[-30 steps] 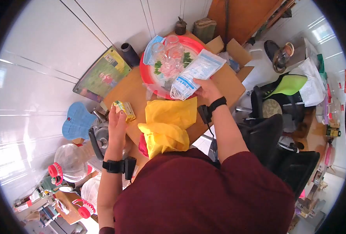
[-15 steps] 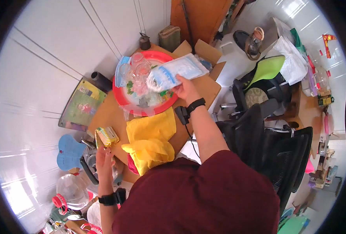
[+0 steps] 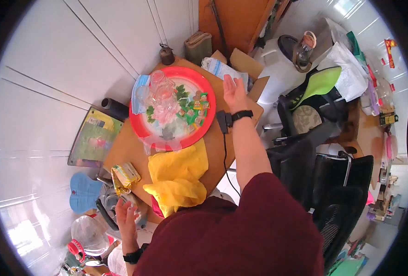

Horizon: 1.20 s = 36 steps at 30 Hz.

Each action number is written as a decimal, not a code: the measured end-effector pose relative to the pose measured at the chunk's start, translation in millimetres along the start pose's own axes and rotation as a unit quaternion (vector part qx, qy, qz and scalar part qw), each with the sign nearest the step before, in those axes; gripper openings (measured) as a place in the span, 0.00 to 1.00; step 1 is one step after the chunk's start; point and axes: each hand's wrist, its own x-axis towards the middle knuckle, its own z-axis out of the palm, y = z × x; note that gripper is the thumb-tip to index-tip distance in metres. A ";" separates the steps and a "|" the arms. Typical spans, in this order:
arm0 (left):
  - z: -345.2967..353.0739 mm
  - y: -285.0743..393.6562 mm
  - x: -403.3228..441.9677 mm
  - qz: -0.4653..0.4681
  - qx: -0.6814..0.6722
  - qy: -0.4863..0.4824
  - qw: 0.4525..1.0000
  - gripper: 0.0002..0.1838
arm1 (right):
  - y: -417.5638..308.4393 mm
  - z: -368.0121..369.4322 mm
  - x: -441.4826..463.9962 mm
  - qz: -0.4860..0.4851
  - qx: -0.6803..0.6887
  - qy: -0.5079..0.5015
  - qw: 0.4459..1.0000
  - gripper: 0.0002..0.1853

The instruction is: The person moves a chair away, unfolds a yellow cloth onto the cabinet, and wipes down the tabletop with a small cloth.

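My right hand [image 3: 235,95] is over the right side of the wooden table, its fingers stretched out and holding nothing. Just beyond the fingertips, a clear plastic pack of blue-and-white face masks [image 3: 223,69] lies at the cardboard box [image 3: 246,64]; whether the fingers touch it I cannot tell. Below the table's left edge is my left hand [image 3: 127,218], empty with loosely bent fingers apart. Nearest to it is a yellow-and-white packet [image 3: 126,175] at the table edge. A red-rimmed round tray [image 3: 206,130] holds clear glassware [image 3: 161,85], green leaves and small green wrapped packets [image 3: 197,110].
A yellow cloth [image 3: 178,168] lies at the table's front. A dark cylinder [image 3: 115,109] and a picture board [image 3: 96,138] stand by the left wall. Black chairs [image 3: 296,165] crowd the right. A large clear bottle [image 3: 89,235] is at lower left. A cable hangs at my right wrist.
The mask pack has gone from my right hand, above the tray, to the cardboard box at the back. My right hand has opened and moved right. My left hand has dropped away from the yellow packet.
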 end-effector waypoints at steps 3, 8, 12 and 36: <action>-1.5 -0.6 -0.5 -0.006 0.056 -0.001 0.998 0.27 | 12.4 -21.1 -37.0 0.051 -0.067 -0.099 0.992 0.15; 0.1 -9.6 -6.5 0.060 0.069 -0.119 0.989 0.17 | 27.7 7.5 -140.1 0.140 -0.565 -0.206 0.787 0.15; 3.9 -22.8 -9.7 0.179 0.118 -0.176 0.961 0.18 | 63.6 11.2 -210.4 0.277 -0.769 -0.316 0.482 0.17; 33.8 -51.5 -18.1 0.164 0.039 -0.193 0.967 0.17 | 55.8 -64.8 -335.9 0.169 -0.733 -0.330 0.571 0.18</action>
